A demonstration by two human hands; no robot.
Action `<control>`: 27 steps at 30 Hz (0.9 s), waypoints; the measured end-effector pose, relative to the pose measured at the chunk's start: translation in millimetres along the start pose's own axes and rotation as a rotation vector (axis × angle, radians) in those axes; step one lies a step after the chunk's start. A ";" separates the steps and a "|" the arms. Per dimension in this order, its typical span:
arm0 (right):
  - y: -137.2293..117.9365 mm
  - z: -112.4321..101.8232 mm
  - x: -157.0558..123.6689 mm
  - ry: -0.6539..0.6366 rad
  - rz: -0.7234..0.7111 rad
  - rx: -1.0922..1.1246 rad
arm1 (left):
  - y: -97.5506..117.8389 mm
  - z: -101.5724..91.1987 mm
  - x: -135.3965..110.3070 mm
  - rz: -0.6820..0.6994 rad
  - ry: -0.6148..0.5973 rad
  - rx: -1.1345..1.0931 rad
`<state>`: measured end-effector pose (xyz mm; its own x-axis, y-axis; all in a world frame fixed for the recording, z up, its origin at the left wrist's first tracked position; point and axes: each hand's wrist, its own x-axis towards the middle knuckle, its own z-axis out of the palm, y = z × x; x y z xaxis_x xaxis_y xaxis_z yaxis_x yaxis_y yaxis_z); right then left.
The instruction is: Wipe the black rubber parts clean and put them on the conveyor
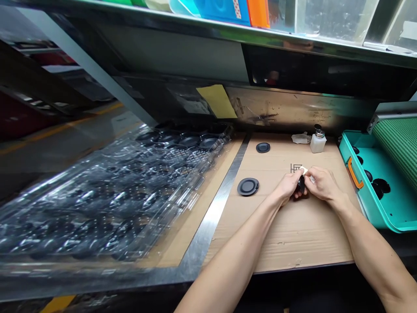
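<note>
Over the cardboard sheet (309, 230), my left hand (289, 186) is closed on a small black round part (301, 184), which stands on edge between my hands. My right hand (321, 182) is closed against the same part, pinching a bit of white cloth or paper (304, 170) at its upper edge. Fingers hide much of the part. To the left of my hands lies a flat black disc (248, 187) with a raised ring. Farther back is a second black disc (263, 148). Both rest flat on the cardboard.
Clear plastic trays (107, 195) holding black parts fill the left side. A white pump bottle (318, 141) and crumpled white wipe (301, 138) stand at the back. On the right, a teal bin (395, 208) with black parts sits beside a green conveyor belt (399, 139). A shelf edge (208, 30) hangs overhead.
</note>
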<state>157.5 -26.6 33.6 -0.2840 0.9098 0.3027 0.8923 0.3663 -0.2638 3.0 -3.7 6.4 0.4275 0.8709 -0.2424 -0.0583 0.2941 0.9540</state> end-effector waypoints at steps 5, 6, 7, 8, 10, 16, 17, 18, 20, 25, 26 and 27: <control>-6.8 2.7 0.1 0.017 0.069 -0.032 | 1.1 1.7 -0.8 -0.010 0.019 0.025; -7.5 3.1 -0.1 0.038 0.070 -0.032 | 1.3 2.1 -1.1 -0.008 0.018 0.022; -7.8 3.5 -0.3 0.047 0.075 -0.031 | 1.5 2.7 -1.3 -0.004 0.019 0.023; -7.7 3.9 -0.4 0.040 0.084 -0.029 | 1.7 3.3 -1.6 -0.001 0.022 0.032; -6.4 4.9 -0.5 -0.002 0.106 -0.007 | 2.5 4.3 -2.2 -0.014 0.038 0.038; 10.1 11.7 3.7 0.149 0.241 0.119 | 11.7 -4.4 -1.4 -0.213 0.050 -0.235; 14.2 12.7 4.6 0.176 0.281 0.110 | 13.6 -7.9 -0.6 -0.260 0.036 -0.288; 18.3 13.4 5.5 0.188 0.317 0.095 | 15.1 -11.5 0.3 -0.300 0.021 -0.335; 25.5 14.2 6.6 0.178 0.376 0.055 | 16.9 -17.8 2.1 -0.350 -0.006 -0.405; 36.6 12.6 6.2 0.105 0.460 -0.059 | 15.0 -23.0 2.3 -0.362 -0.018 -0.455; 38.7 12.0 5.9 0.093 0.476 -0.091 | 14.3 -22.8 1.0 -0.343 -0.025 -0.454; 41.2 11.7 5.6 0.085 0.493 -0.122 | 13.6 -22.7 -0.6 -0.313 -0.033 -0.453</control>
<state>188.6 -4.2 13.8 0.2058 0.9477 0.2441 0.9490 -0.1323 -0.2863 -18.6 8.6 15.5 0.5146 0.7042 -0.4892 -0.3035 0.6832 0.6642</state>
